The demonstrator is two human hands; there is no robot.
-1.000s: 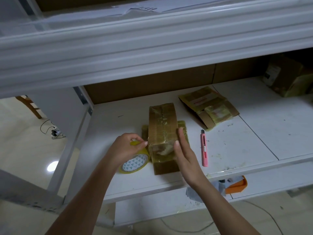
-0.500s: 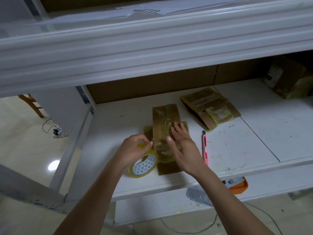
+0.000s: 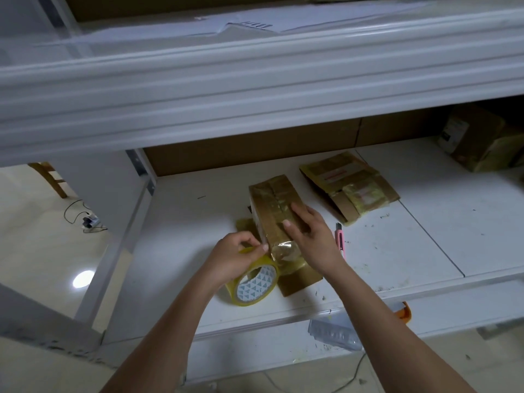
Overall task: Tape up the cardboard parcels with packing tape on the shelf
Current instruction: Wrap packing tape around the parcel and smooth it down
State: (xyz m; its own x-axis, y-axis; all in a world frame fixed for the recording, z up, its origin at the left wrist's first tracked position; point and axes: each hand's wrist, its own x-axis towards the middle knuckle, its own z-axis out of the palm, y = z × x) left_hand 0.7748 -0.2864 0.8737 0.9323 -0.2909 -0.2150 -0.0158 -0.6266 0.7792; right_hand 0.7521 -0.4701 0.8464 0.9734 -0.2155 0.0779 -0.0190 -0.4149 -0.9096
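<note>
Left hand (image 3: 236,258) has the tape roll (image 3: 255,282) in its grip (fingers curled), right hand (image 3: 314,236) flat on the parcel (image 3: 273,202).

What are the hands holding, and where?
Left hand grips the yellowish packing tape roll by its top rim; right hand presses flat on the brown cardboard parcel.

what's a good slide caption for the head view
Left hand grips the tape roll while the right hand presses tape onto a cardboard parcel on the white shelf.

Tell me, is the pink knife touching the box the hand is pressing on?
Apart. The head view shows white shelf between the pink knife and the box, with the right hand lying between them.
</note>
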